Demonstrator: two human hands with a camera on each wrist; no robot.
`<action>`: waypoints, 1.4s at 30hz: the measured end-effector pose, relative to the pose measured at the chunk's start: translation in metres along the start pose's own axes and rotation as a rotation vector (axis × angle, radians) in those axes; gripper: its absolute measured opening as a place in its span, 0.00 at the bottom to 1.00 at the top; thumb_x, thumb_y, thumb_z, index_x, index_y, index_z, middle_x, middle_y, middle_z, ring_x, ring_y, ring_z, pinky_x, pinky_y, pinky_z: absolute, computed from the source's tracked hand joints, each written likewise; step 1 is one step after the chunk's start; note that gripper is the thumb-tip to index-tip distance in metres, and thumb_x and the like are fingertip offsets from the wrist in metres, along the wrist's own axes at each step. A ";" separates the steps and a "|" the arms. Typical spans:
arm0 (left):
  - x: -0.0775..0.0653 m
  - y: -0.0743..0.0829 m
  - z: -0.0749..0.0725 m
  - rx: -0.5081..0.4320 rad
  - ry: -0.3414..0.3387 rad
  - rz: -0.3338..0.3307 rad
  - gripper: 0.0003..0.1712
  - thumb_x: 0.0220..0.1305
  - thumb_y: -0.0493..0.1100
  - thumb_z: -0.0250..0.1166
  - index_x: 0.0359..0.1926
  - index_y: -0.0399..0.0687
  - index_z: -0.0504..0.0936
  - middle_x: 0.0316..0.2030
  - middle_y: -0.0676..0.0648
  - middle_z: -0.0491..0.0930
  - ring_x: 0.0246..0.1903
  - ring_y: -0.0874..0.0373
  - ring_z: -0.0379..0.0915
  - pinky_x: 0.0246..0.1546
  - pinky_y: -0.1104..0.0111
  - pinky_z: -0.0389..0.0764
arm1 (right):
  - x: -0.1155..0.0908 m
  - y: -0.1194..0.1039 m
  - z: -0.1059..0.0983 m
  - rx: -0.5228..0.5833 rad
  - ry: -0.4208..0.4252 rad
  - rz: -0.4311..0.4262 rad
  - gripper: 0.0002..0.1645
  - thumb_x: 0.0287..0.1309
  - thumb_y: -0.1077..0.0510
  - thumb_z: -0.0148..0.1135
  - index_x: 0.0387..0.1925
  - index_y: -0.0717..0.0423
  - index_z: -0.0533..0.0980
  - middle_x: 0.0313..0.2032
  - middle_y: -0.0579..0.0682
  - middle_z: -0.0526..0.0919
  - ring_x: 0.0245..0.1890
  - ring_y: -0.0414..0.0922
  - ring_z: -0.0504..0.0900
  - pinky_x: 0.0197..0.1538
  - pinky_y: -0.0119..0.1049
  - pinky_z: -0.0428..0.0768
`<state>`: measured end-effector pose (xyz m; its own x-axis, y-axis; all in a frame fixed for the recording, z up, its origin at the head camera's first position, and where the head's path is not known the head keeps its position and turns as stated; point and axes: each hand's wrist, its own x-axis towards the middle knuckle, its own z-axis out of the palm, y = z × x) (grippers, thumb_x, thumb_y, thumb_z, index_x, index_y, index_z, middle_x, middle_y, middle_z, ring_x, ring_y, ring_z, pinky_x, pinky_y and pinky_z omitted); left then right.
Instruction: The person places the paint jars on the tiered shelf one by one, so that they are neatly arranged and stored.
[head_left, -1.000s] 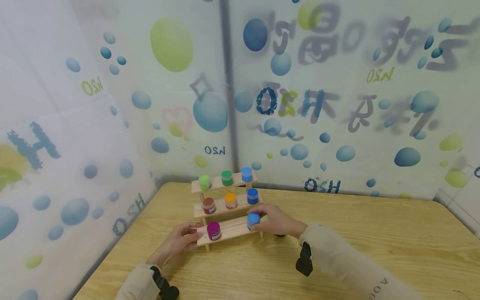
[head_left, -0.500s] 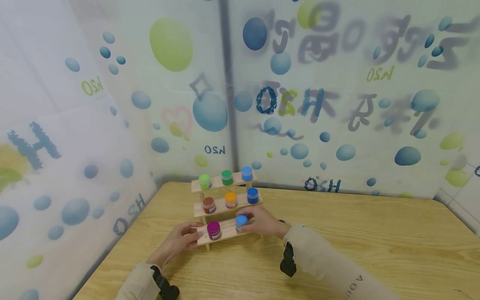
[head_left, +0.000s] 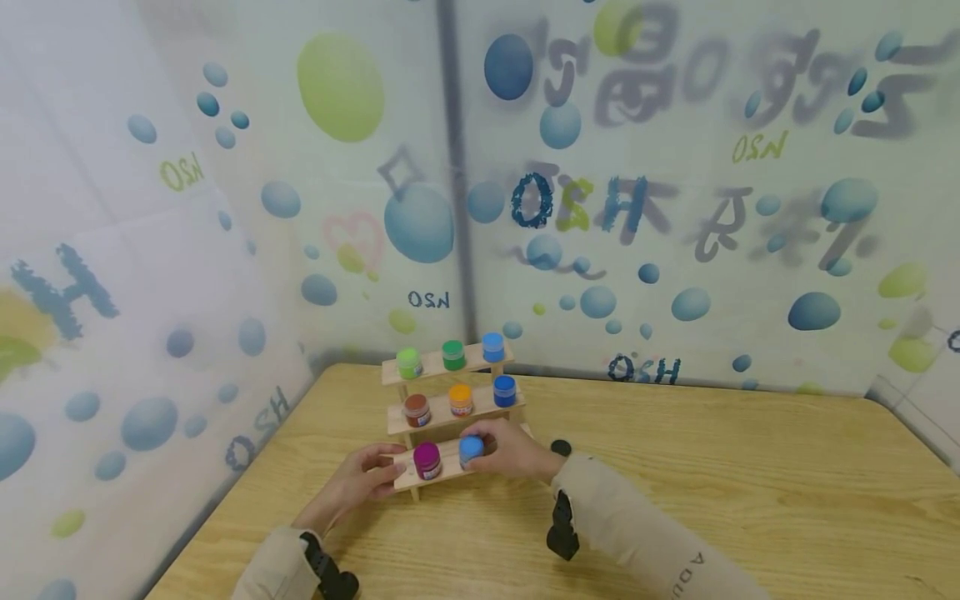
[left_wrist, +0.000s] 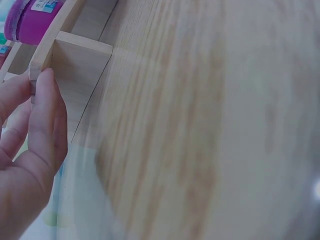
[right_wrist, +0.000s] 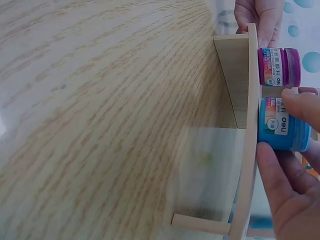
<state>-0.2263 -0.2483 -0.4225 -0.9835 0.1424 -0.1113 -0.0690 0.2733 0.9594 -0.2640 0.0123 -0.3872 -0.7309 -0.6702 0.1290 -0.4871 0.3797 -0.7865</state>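
Observation:
On the bottom tier of a three-step wooden rack (head_left: 449, 464), my right hand (head_left: 519, 451) holds a light blue paint jar (head_left: 471, 450) between thumb and fingers. The jar stands upright on the tier, a small gap to the right of a purple paint jar (head_left: 427, 461). In the right wrist view the blue jar's base (right_wrist: 276, 124) meets the board. My left hand (head_left: 356, 485) grips the left end of that tier; the left wrist view shows thumb and fingers (left_wrist: 44, 117) pinching the board's end.
The middle tier carries a brown jar (head_left: 417, 410), an orange jar (head_left: 461, 401) and a dark blue jar (head_left: 505, 391). On top stand a light green jar (head_left: 408, 363), a green jar (head_left: 453, 355) and another light blue jar (head_left: 492, 347). A patterned curtain (head_left: 675, 208) hangs behind the wooden table (head_left: 712, 467).
My right hand has moved the light blue jar leftward along the bottom tier, closer to the purple jar. My left hand has stayed at the rack's left end.

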 end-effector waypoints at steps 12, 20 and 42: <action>0.002 -0.002 0.000 0.000 0.005 -0.007 0.26 0.57 0.44 0.61 0.53 0.34 0.69 0.39 0.42 0.69 0.33 0.58 0.71 0.32 0.70 0.77 | 0.000 0.003 0.001 0.018 -0.004 -0.002 0.19 0.50 0.63 0.62 0.46 0.62 0.72 0.41 0.50 0.76 0.37 0.41 0.72 0.42 0.35 0.73; 0.001 -0.003 -0.001 -0.005 -0.011 0.010 0.25 0.59 0.42 0.60 0.54 0.32 0.67 0.38 0.42 0.70 0.32 0.59 0.71 0.32 0.70 0.78 | 0.001 0.008 0.002 0.026 -0.004 0.002 0.19 0.51 0.62 0.63 0.46 0.60 0.72 0.41 0.49 0.75 0.38 0.42 0.72 0.43 0.36 0.73; -0.001 0.000 0.002 -0.017 0.000 0.018 0.25 0.58 0.41 0.60 0.53 0.31 0.68 0.38 0.41 0.71 0.31 0.59 0.71 0.31 0.71 0.77 | 0.000 0.008 0.005 0.077 0.031 0.016 0.19 0.50 0.61 0.63 0.46 0.59 0.72 0.41 0.50 0.74 0.39 0.44 0.71 0.44 0.41 0.72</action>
<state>-0.2248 -0.2470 -0.4225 -0.9847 0.1471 -0.0936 -0.0537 0.2547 0.9655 -0.2656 0.0121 -0.3967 -0.7530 -0.6442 0.1340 -0.4380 0.3387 -0.8327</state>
